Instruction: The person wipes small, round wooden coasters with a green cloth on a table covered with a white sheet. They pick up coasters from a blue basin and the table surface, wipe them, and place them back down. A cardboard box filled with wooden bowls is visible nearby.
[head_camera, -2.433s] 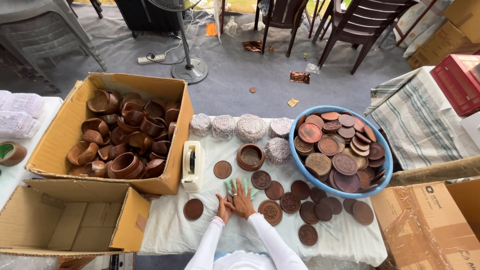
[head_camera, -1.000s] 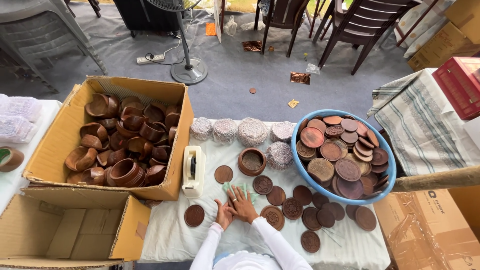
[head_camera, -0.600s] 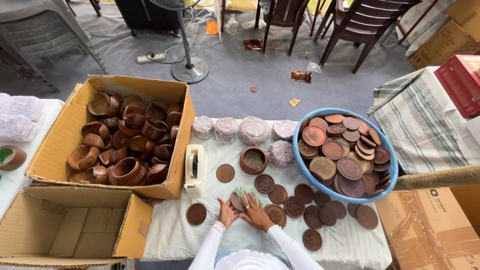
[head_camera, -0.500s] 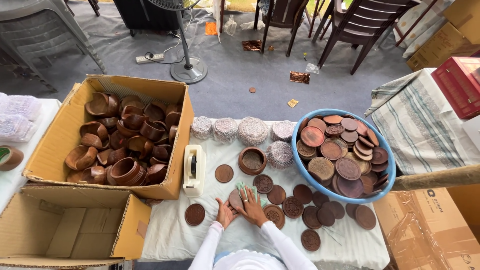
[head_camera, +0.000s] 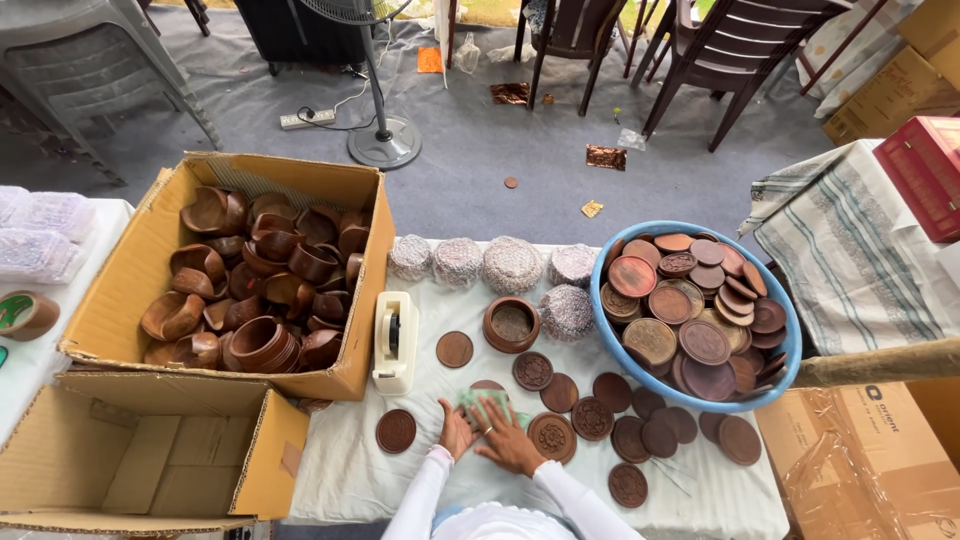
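My left hand (head_camera: 457, 430) and my right hand (head_camera: 506, 440) lie together on a small green cloth (head_camera: 478, 402) that covers a brown round wooden lid (head_camera: 488, 386) on the white tablecloth (head_camera: 345, 470). The right hand presses flat on the cloth; the left steadies its edge. More carved round lids (head_camera: 551, 435) lie to the right of my hands, and one lid (head_camera: 396, 431) lies to the left. A round wooden bowl (head_camera: 512, 324) stands just beyond my hands.
A blue basin (head_camera: 612, 345) full of wooden lids sits at right. A cardboard box (head_camera: 125, 290) of wooden bowls is at left, an empty box (head_camera: 250, 465) in front of it. A white tape dispenser (head_camera: 396, 342), wrapped bundles (head_camera: 512, 265), chairs and a fan stand (head_camera: 381, 146) lie beyond.
My hands have stayed on the lid with the green cloth, shifting slightly as they rub it. The view has barely shifted.
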